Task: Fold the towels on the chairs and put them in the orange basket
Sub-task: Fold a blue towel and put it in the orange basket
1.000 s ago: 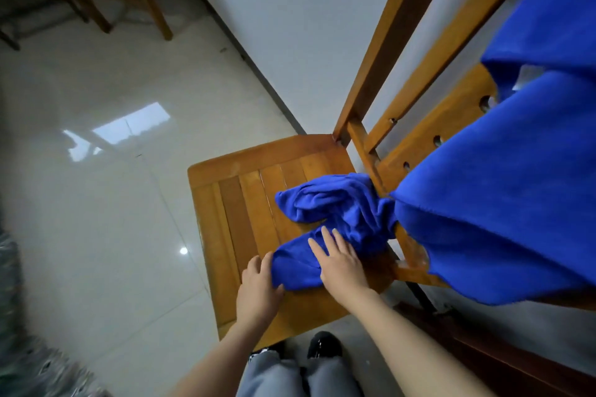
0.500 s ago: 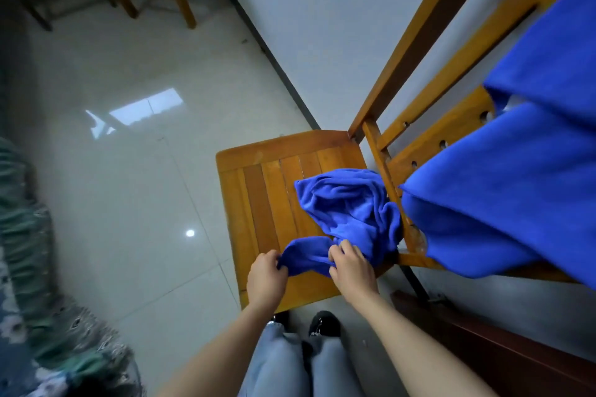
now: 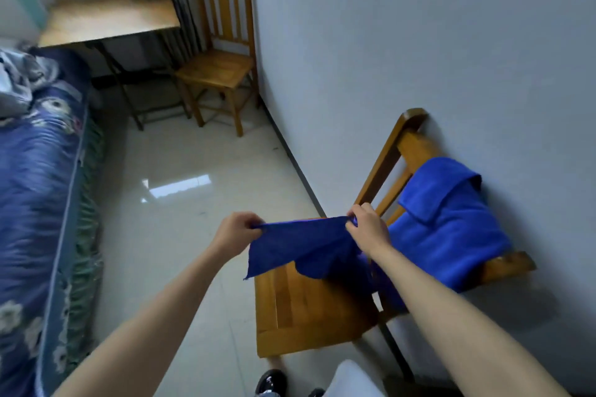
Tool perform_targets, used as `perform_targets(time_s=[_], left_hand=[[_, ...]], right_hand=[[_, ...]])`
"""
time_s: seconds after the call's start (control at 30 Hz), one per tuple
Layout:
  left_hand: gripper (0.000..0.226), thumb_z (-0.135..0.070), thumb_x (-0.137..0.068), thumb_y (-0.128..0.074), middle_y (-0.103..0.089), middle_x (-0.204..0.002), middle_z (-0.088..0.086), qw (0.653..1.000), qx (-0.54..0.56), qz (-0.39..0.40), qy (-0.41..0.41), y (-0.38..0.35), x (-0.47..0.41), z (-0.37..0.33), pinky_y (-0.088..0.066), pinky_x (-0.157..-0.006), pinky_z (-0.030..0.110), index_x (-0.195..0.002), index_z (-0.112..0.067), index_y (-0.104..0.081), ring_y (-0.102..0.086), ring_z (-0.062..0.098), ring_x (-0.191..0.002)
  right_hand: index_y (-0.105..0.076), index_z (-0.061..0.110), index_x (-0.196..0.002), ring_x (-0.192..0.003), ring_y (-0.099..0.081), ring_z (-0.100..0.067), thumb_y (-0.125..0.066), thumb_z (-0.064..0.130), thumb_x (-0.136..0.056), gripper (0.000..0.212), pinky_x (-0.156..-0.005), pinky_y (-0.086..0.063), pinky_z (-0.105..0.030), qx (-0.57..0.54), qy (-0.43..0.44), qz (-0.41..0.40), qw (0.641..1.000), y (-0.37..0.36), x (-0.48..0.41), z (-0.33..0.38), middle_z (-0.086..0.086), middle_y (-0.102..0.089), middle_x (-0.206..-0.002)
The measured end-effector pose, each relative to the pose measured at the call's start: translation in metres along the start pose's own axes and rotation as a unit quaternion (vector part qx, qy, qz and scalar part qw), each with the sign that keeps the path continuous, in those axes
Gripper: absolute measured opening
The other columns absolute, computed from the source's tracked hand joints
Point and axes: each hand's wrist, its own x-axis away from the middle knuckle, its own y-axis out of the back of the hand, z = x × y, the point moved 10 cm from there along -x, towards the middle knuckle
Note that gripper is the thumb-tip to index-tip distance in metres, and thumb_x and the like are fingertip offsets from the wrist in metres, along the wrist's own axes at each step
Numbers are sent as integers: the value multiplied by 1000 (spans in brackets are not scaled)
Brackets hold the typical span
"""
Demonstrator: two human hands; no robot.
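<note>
— Blue microfibre, by the look of it. What's the trick with this small towel (image 3: 300, 248) right now?

— Both corners of the top edge are held up over the near chair (image 3: 309, 313): the left hand (image 3: 233, 232) is closed in a pinch on one corner, the right hand (image 3: 367, 229) is pinched on the other. I'd pull the edge taut and level so the cloth hangs square, then bring one corner across to meet the other — matching corners first, smoothing second.

— Is it hanging square?

— Not quite. The left side drops straight to a free corner, but the right side bunches and trails down behind the right forearm, toward the seat. A light shake would probably free it.

— And the second blue towel (image 3: 451, 222)?

— Draped over the chair's backrest beside the wall, one flap folded over on top, not yet folded properly. It looks bigger and thicker.

— Any sign of the orange basket?

— None in view — just a far chair (image 3: 222, 68), a table (image 3: 109, 18) and a bed (image 3: 35, 177).
</note>
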Motion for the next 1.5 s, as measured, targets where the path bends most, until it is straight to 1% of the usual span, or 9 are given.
perform_targets(time_s=[0.13,0.3,0.47,0.67,0.8,0.93,1.13,1.3,1.5], left_hand=[[11,-3,-84,-65,-62,-70,4,991,125,-28,-45,66,15,-51,-47,-61,18,-73,-8,-65,-56,14,-67],[10,-8,-86,-63,-67,-68,-3,957,236,-98,-135,139,40,-119,-51,-61,18,-79,-14,-67,-61,9,-67],[6,-15,-88,-61,-69,-77,-2,910,357,-133,-166,176,55,-165,-53,-61,21,-85,-17,-67,-64,10,-72],[4,-19,-87,-63,-68,-87,2,897,373,-141,-192,201,68,-211,-54,-76,32,-86,-20,-67,-64,18,-84],[7,-20,-88,-63,-66,-89,-1,920,279,-159,-223,217,72,-238,-50,-72,27,-92,-18,-68,-61,15,-85],[19,-20,-87,-64,-62,-88,-3,955,85,-152,-240,202,70,-255,-45,-78,24,-103,-11,-69,-56,12,-86],[16,-19,-87,-63,-65,-89,1,955,-19,-131,-267,183,69,-252,-42,-70,13,-97,-9,-71,-58,13,-84],[14,-19,-86,-64,-68,-86,4,951,-71,-126,-273,180,70,-240,-42,-70,14,-91,-9,-72,-59,13,-81],[17,-21,-86,-64,-64,-78,-1,948,-90,-143,-271,182,65,-231,-40,-66,11,-92,-7,-73,-56,8,-73]], right_hand=[[-62,6,-105,-95,-55,-25,-54,23,-92,22,-75,-40,-29,21,58,-16,998,57,-4,20,-10,-52,-107],[-62,0,-97,-88,-52,-28,-57,12,-88,15,-60,-27,-25,49,138,-34,989,119,-3,65,-4,-42,-91],[-60,3,-83,-79,-51,-20,-60,13,-87,10,-66,-37,-28,-96,107,-33,989,158,-7,85,-7,-56,-83],[-60,7,-98,-92,-59,-16,-57,9,-88,10,-78,-48,-21,-245,83,93,961,143,7,110,-6,-63,-101],[-55,14,-103,-100,-60,-19,-62,21,-88,18,-85,-50,-23,-306,101,107,941,133,15,126,-6,-62,-107],[-47,22,-119,-108,-57,-17,-60,22,-89,33,-91,-46,-24,-390,183,24,902,175,21,176,-3,-58,-114],[-59,11,-106,-96,-62,-21,-56,15,-92,15,-83,-51,-27,-406,214,-29,888,212,25,221,-8,-65,-101],[-66,2,-104,-77,-59,-4,-59,11,-89,19,-62,-48,-5,-284,296,-56,910,229,33,253,1,-63,-88],[-69,-1,-99,-73,-58,-9,-62,8,-87,17,-63,-47,-5,-141,340,-31,929,217,32,281,-5,-64,-86]])
